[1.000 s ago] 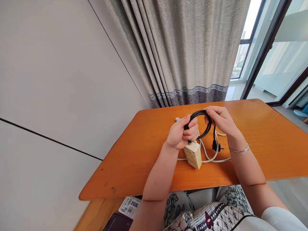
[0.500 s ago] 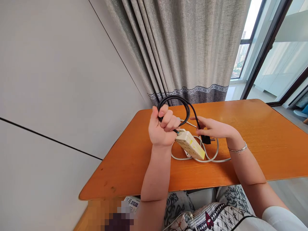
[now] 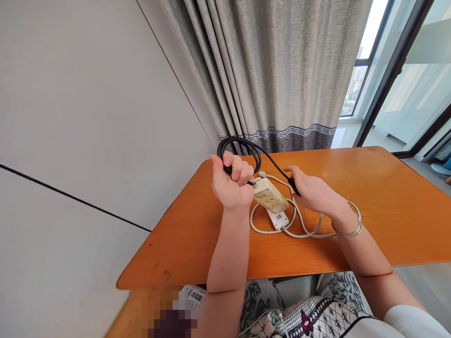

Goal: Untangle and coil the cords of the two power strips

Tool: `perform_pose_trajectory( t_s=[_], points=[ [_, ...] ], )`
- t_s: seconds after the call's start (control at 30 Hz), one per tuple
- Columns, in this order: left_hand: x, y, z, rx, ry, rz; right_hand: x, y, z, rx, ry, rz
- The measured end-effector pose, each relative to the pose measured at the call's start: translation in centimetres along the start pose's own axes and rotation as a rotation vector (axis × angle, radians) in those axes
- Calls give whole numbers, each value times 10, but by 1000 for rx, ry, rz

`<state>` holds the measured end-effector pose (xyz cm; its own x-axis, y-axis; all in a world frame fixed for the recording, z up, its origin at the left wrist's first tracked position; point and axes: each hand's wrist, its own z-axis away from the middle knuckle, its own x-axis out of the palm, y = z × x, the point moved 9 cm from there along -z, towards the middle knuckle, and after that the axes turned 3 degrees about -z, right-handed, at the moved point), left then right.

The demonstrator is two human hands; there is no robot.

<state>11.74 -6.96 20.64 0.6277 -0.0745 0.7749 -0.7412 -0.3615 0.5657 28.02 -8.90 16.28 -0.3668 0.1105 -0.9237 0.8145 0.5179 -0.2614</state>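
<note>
My left hand [image 3: 230, 185] is raised above the orange table [image 3: 387, 206] and closed in a fist on a coiled black cable [image 3: 239, 143], whose loop stands up above my knuckles. A cream power strip [image 3: 270, 196] hangs tilted from that cable, just right of the fist. My right hand [image 3: 312, 190] is closed on the black plug end of the same cable, which runs taut between both hands. A second white power strip [image 3: 278, 218] lies on the table below, with its grey-white cord [image 3: 306, 230] looped around it.
A grey curtain [image 3: 282, 70] hangs behind the table's far edge, with a plain wall on the left and glass doors on the right. A small printed box [image 3: 193, 295] lies below the table's near edge, by my patterned lap.
My left hand has lifted the black coil and cream power strip up and to the left. My right hand slid along the cable to the plug end and drew it straight.
</note>
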Motion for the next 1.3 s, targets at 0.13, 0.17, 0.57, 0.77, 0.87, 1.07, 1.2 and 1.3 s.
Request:
perform_pose_trajectory(
  t_s=[0.13, 0.17, 0.57, 0.77, 0.87, 1.07, 1.2, 1.3],
  points=[
    [-1, 1, -1, 42, 10, -52, -12, -11, 4, -43, 61, 56],
    [-1, 0, -1, 50, 4, -76, -15, -15, 5, -69, 69, 62],
    [9, -16, 12, 119, -235, -389, -27, -58, 29, -378, 73, -16],
    [21, -36, 22, 11, -438, -482, -42, -60, 37, -427, 215, -64],
    [31, -44, 32, 8, -592, -605, -60, -57, 46, -451, 391, -160],
    [37, -52, 48, -57, -647, -611, -87, -50, 59, -442, 668, -286],
    [36, -59, 52, -164, -650, -545, -97, -40, 58, -340, 798, -261],
    [37, -59, 53, -227, -683, -509, -97, -35, 55, -309, 809, -255]
  ],
)
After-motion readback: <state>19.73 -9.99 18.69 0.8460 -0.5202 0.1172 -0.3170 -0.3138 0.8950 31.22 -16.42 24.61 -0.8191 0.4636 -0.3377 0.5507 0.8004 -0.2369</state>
